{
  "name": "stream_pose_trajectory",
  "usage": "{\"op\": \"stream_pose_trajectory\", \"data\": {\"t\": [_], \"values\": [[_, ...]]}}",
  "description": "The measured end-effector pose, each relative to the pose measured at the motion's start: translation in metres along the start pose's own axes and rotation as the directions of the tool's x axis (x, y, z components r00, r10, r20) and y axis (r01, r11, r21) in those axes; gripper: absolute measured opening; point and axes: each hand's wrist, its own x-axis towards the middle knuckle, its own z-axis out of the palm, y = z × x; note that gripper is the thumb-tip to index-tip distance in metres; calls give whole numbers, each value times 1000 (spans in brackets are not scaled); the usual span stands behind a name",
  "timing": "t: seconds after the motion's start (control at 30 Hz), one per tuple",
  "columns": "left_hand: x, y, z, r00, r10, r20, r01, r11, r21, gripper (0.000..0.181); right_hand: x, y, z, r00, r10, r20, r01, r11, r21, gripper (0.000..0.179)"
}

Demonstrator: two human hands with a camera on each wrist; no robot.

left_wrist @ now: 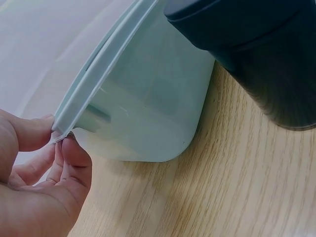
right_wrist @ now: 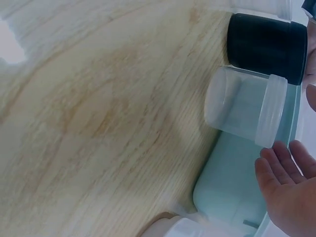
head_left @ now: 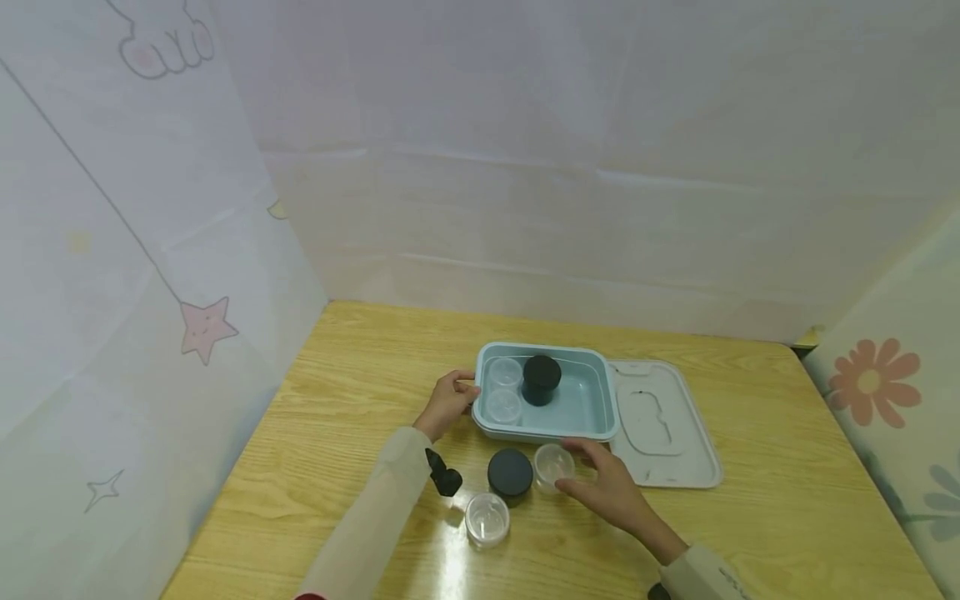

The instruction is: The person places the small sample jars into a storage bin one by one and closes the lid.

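On the wooden table stands a light blue plastic tub [head_left: 592, 404]. My left hand [head_left: 444, 406] pinches its left rim between thumb and fingers, as the left wrist view shows at the tub wall [left_wrist: 148, 113]. Inside are a black lidded jar [head_left: 542, 377] and two clear jars [head_left: 504, 407] along the left side. In front of the tub, my right hand [head_left: 606, 492] spreads around a clear lidded jar [head_left: 553, 463]. In the right wrist view, its fingertips [right_wrist: 281, 150] are right at the jar's lid, with the thumb apart. A black jar [head_left: 510, 473] stands just left of that jar.
Another clear jar [head_left: 487, 520] stands nearer the person on the table. To the tub's right lies a whitish rectangular lid [head_left: 663, 425], one edge beside the tub. Printed cloth walls [head_left: 570, 250] rise behind the table and on both sides.
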Motion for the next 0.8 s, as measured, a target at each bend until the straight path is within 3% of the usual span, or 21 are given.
{"op": "stream_pose_trajectory", "data": {"t": [0.17, 0.33, 0.5, 0.63, 0.8], "values": [[-1, 4, -2, 1000, -3, 16, 3, 1000, -8, 39, -1, 6, 5, 999, -45, -1, 45, 999, -7, 55], [-17, 22, -2, 1000, 0, 32, -1, 1000, 2, 39, -1, 7, 7, 995, -98, -17, 98, 995, -15, 55], [-28, 31, -1, 1000, 10, 23, -10, 1000, -3, 38, 0, 6, 9, 996, -87, 6, 87, 996, -5, 58], [-26, 30, -1, 1000, 7, 25, -7, 1000, -7, 38, 1, 8, 12, 996, -83, 46, 83, 996, -9, 62], [-12, 15, -2, 1000, 8, 27, -8, 1000, -13, 37, 1, 10, 15, 992, -84, 99, 86, 996, -11, 65]]}}
